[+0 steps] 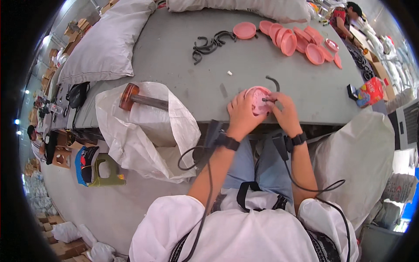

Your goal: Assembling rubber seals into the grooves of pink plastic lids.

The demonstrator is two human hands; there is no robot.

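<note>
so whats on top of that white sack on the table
A mallet with a brown head and dark handle lies on the white sack, near its open mouth. The sack's inside is not visible, and its lower part hangs over the table edge.

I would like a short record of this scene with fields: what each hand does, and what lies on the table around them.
left hand: the left hand grips the left edge of a pink round lid
right hand: the right hand presses a black curved strip onto the lid
surface: grey table
far side: pile of pink lids, heap of black strips
left of hands: mallet lying on a white sack
right edge: small red carton
</note>
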